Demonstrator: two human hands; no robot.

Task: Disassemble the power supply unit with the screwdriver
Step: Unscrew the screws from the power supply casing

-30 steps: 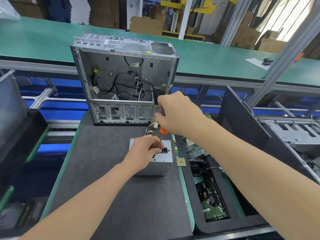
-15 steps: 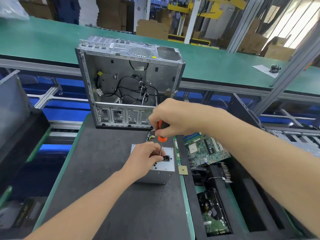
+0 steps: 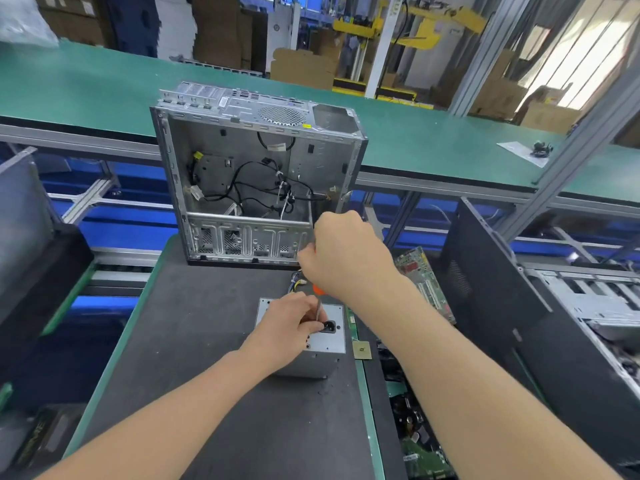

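On the dark grey work mat (image 3: 194,341), near its right edge and just in front of the open silver computer case (image 3: 242,174): the grey sheet-metal power supply unit (image 3: 332,344), standing on end with its socket face up. At its far side, a bundle of coloured wires (image 3: 296,282).

Grips the orange-handled steel screwdriver (image 3: 318,291) in the right hand (image 3: 343,258), fingers clenched round the handle, most of it hidden inside the fist. Holds the tool nearly upright, shaft pointing down at the unit's top face beside the black power socket (image 3: 330,328).

Rests the left hand (image 3: 287,327) on that same face, fingers curled, thumb and forefinger pinching the lower end of the shaft. Tip hidden behind them, so cannot tell whether it sits in a screw.

To the right, past the mat's green edge strip: a small gold square plate (image 3: 362,349), a green circuit board (image 3: 424,282) and a black perforated side panel (image 3: 502,306).

Behind the case, a long green conveyor belt (image 3: 86,91).
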